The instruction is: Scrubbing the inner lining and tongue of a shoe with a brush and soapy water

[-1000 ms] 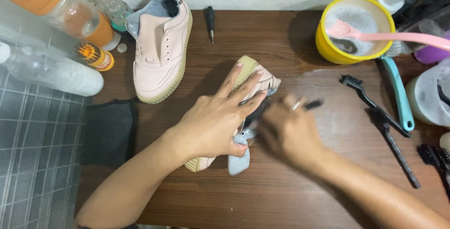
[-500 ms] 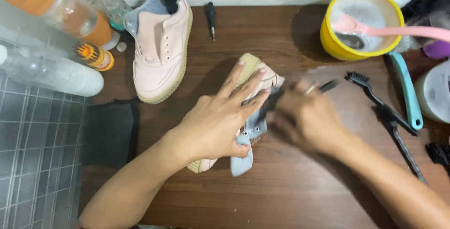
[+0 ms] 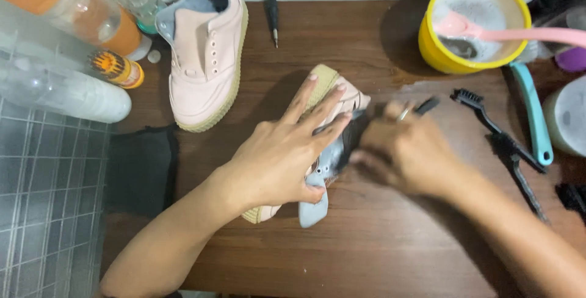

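My left hand (image 3: 287,151) presses down on a pink sneaker (image 3: 329,90) lying on its side in the middle of the brown wooden table (image 3: 378,249), fingers spread over its sole and upper. The shoe's grey-blue tongue (image 3: 314,209) sticks out below my palm. My right hand (image 3: 403,151), blurred by motion, is closed on a dark brush (image 3: 427,105) whose handle tip pokes out past my fingers; its head is at the shoe's opening. The matching pink sneaker (image 3: 204,60) stands upright at the upper left.
A yellow bowl (image 3: 434,47) with foamy water and a pink brush (image 3: 513,32) sits upper right. Black brushes (image 3: 494,130) and a teal-handled tool (image 3: 532,112) lie at the right. Bottles (image 3: 67,8) crowd the upper left; a dark cloth (image 3: 140,170) and a small screwdriver (image 3: 273,18) lie nearby.
My right hand with the brush has shifted slightly back and forth at the shoe's opening. My left hand stays pressed on the sneaker.
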